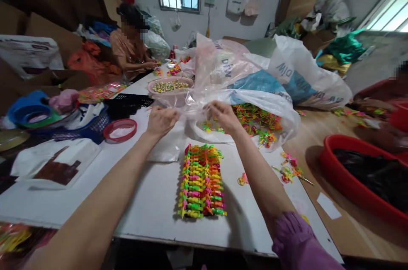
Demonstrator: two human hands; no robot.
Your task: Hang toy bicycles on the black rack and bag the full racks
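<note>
My left hand point(162, 120) is closed on one side of a clear plastic bag point(196, 106), above the middle of the white table. Opposite it, my right hand point(222, 115) pinches the other side, so the thin film stretches between them. Below my hands lies a neat stack of small colourful plastic toys point(203, 181), arranged in rows of pink, yellow, green and orange. Just beyond my right forearm, a large white sack point(288, 113) gapes, with many loose colourful toys point(258, 119) inside it.
A pink basin point(151, 87) of small pieces stands behind my hands. To the left are a red round tray point(120, 130), a blue basket point(98, 121) and a white-and-brown bag point(57, 164). A red tub point(331, 164) sits right. A co-worker point(130, 49) sits at far left; another person's arm shows at right.
</note>
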